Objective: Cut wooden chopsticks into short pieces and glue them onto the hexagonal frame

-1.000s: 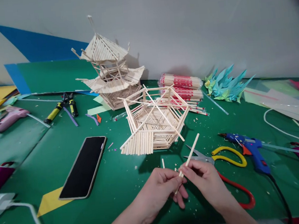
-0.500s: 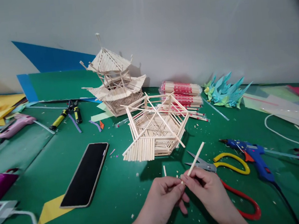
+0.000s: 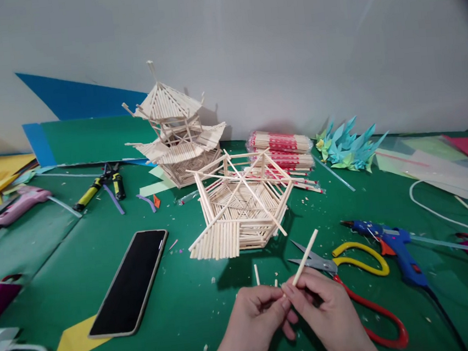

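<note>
My right hand (image 3: 323, 307) is closed, its thumb and fingers pinching a thin wooden stick (image 3: 306, 257) that slants up to the right. The fingertips of my left hand (image 3: 258, 316) meet the stick's lower end, also in a pinch; the end itself is hidden. Just beyond the left hand, short stick pieces (image 3: 257, 274) show. Ahead of both hands stands a six-sided wooden stick frame (image 3: 260, 233) with crossing sticks on top and one slatted roof panel (image 3: 215, 242) at its front left. Scissors (image 3: 360, 260) with yellow and red handles lie open beside my right hand.
Behind the frame stands a tiered stick pagoda (image 3: 179, 142), with packs of sticks (image 3: 282, 142) to its right. A phone (image 3: 131, 285) lies left, a blue glue gun (image 3: 393, 243) right. Pliers (image 3: 94, 189), a pink glue gun (image 3: 21, 204) and folded blue paper (image 3: 351, 145) lie farther back.
My view has tilted up a little, so the table things sit slightly lower and to the left. Both hands keep nearly the same pinch on the stick.
</note>
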`<action>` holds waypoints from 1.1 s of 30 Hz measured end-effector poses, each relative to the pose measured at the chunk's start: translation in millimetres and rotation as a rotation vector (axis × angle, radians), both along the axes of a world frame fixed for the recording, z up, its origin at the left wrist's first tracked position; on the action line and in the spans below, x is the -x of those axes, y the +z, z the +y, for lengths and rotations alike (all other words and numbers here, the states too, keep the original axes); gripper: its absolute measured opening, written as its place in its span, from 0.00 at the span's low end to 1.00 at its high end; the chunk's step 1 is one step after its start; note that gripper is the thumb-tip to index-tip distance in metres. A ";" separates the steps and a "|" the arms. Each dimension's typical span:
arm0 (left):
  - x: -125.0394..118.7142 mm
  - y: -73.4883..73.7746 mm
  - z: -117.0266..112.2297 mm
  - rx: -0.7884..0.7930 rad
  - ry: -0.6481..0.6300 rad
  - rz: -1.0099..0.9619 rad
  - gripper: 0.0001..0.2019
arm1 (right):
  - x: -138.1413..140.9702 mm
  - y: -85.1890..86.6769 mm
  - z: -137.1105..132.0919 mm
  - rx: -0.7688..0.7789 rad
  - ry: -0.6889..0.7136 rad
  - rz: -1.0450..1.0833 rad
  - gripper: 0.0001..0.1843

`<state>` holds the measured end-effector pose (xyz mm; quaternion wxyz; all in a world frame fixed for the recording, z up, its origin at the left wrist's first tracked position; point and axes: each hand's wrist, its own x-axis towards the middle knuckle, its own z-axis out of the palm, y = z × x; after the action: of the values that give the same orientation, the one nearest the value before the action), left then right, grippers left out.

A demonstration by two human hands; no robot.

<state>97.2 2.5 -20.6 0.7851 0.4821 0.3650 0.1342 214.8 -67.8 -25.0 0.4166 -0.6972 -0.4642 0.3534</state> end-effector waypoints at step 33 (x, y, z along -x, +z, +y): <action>16.6 6.8 -2.1 -0.367 0.169 0.191 0.08 | -101.3 -32.9 -112.4 0.263 -0.066 0.144 0.23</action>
<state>80.6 0.4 -13.8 0.6319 0.5951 0.4465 0.2174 316.1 -180.1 -57.9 0.3654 -0.7334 -0.3596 0.4464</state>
